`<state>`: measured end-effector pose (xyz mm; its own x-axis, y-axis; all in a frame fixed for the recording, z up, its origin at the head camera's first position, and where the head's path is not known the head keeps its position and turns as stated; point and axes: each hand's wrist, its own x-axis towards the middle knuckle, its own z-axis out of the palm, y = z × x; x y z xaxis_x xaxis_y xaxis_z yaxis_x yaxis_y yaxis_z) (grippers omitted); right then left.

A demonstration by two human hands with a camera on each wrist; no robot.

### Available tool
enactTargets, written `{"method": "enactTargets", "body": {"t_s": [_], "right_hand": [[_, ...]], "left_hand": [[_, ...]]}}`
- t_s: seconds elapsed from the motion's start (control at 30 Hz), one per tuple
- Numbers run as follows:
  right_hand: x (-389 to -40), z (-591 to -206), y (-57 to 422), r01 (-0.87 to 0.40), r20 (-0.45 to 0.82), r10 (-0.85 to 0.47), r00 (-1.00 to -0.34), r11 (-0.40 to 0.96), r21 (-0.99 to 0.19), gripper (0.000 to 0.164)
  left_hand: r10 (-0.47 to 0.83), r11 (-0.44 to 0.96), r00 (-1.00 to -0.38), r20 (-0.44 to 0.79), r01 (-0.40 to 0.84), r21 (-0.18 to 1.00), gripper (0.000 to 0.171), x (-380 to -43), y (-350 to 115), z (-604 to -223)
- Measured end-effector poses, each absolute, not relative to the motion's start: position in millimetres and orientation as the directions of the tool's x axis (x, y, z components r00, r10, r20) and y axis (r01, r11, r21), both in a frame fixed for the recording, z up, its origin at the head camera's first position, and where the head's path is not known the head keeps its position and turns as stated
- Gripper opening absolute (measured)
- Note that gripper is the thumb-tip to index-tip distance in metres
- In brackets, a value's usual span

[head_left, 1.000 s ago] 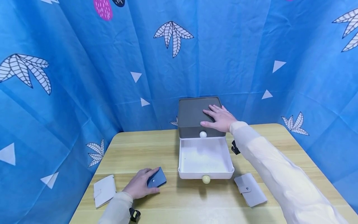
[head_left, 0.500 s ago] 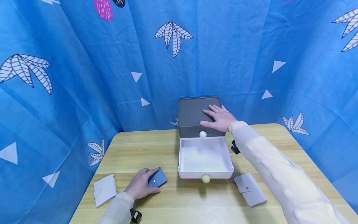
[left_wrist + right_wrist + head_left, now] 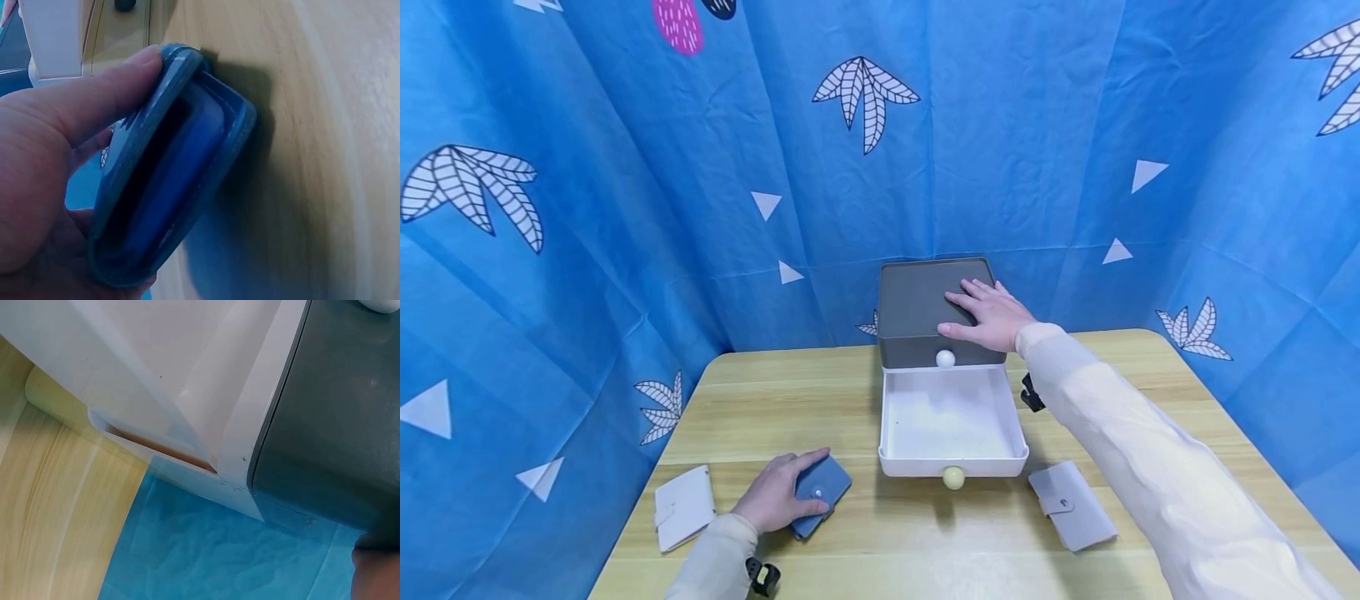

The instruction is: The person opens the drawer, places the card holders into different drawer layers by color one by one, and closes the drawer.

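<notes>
My left hand [image 3: 778,493] grips a blue wallet [image 3: 824,482] with a snap button, left of centre and close over the table. In the left wrist view the thumb lies on the outer face of the wallet [image 3: 181,169], whose side gapes a little; fingers wrap behind it. My right hand [image 3: 988,318] rests with spread fingers on the dark grey top of a small drawer box [image 3: 917,300] at the back. Its lower white drawer [image 3: 951,412] is pulled out, with a pale yellow knob [image 3: 953,477]. The upper drawer's white knob [image 3: 945,358] sits against the closed grey front.
A white wallet [image 3: 687,507] lies on the wooden table [image 3: 797,392] at the left, beside my left sleeve. To the right of the drawer lies a light grey wallet [image 3: 1073,507] with a snap strap. A blue patterned curtain [image 3: 1030,167] surrounds the table's back and sides.
The blue wallet has turned in my left hand, so more of its face and its lower corner show beneath the thumb. My right hand stays on the box.
</notes>
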<state>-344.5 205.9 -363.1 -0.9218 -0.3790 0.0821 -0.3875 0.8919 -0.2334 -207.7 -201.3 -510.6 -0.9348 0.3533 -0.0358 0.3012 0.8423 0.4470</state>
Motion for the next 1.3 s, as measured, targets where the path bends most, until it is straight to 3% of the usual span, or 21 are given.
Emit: {"method": "enactTargets", "body": {"t_s": [0.27, 0.63, 0.87, 1.3], "right_hand": [[-343, -363, 206, -0.378, 0.079, -0.37, -0.926, 0.894, -0.24, 0.091], [-343, -363, 206, -0.376, 0.075, -0.369, -0.926, 0.895, -0.24, 0.09], [-343, -363, 206, -0.379, 0.078, -0.371, -0.925, 0.894, -0.241, 0.089], [-343, -363, 208, -0.38, 0.078, -0.373, -0.925, 0.893, -0.241, 0.09]], "left_hand": [[0.406, 0.811, -0.909, -0.096, 0.31, 0.497, 0.074, -208, -203, -503], [0.539, 0.702, -0.827, -0.16, 0.336, 0.628, 0.048, -213, -211, -490], [0.572, 0.682, -0.8, -0.18, 0.343, 0.645, 0.03, -212, -212, -488], [0.589, 0.649, -0.804, -0.082, 0.41, 0.64, 0.019, -209, -209, -499]]}}
